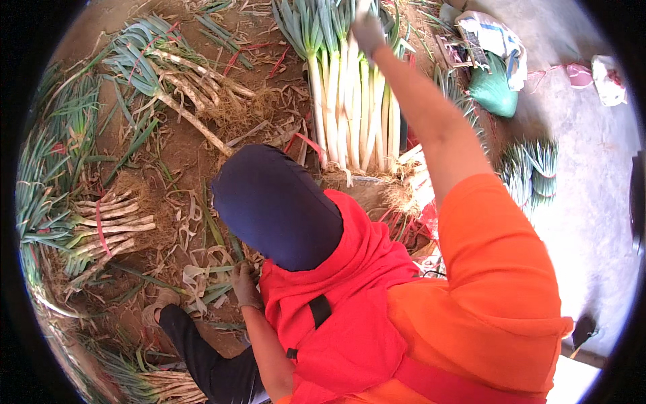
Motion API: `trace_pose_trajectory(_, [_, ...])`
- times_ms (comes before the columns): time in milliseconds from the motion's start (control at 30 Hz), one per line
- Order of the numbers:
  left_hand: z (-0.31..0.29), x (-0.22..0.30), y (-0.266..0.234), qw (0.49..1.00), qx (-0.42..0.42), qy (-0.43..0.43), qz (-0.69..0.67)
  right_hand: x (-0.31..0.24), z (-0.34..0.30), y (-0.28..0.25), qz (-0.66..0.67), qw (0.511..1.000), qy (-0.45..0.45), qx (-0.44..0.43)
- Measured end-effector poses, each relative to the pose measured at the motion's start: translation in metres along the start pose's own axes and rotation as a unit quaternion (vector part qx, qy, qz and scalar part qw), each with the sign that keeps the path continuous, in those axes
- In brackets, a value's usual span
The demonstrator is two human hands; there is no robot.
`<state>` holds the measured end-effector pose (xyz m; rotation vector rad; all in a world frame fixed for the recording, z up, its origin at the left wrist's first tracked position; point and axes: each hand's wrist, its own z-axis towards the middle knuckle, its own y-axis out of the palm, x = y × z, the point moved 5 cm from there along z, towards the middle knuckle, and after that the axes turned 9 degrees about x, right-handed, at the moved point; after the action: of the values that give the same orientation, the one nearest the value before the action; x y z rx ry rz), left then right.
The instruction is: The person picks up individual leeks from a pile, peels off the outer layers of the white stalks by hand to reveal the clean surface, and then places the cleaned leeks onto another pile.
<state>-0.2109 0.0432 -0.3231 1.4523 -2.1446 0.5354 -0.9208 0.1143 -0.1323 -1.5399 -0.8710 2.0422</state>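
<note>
My right hand [368, 30], in a grey glove, reaches far forward and closes on the green top of a leek in the row of peeled white leeks [350, 114] lying side by side on the soil. My left hand [245, 286], also gloved, is down low by my knee among pale leek peelings [202, 276]; its fingers are half hidden by my red hood [336, 296]. My dark blue head cover [276, 205] blocks the ground between the two hands.
A red-tied bundle of unpeeled leeks [108, 225] lies at the left, and another bundle with roots [188, 84] at the upper left. A green bag [494, 87] and a white sack [494, 37] sit at the upper right by a concrete floor [592, 202]. More leeks [531, 168] lie at the right.
</note>
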Motion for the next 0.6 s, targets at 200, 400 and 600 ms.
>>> trace_pose_trajectory(200, [0.012,-0.029,-0.002,0.987,-0.008,0.061,0.147,0.141,-0.203,0.043,-0.171,0.974,0.145,-0.03])
trace_pose_trajectory(400, [0.027,-0.034,0.006,0.999,-0.007,0.006,0.044,0.105,-0.177,0.03,-0.281,0.942,0.077,-0.166])
trace_pose_trajectory(600, [0.024,-0.016,0.022,1.0,0.008,0.013,-0.012,-0.017,-0.205,0.077,-0.06,0.99,-0.068,-0.112])
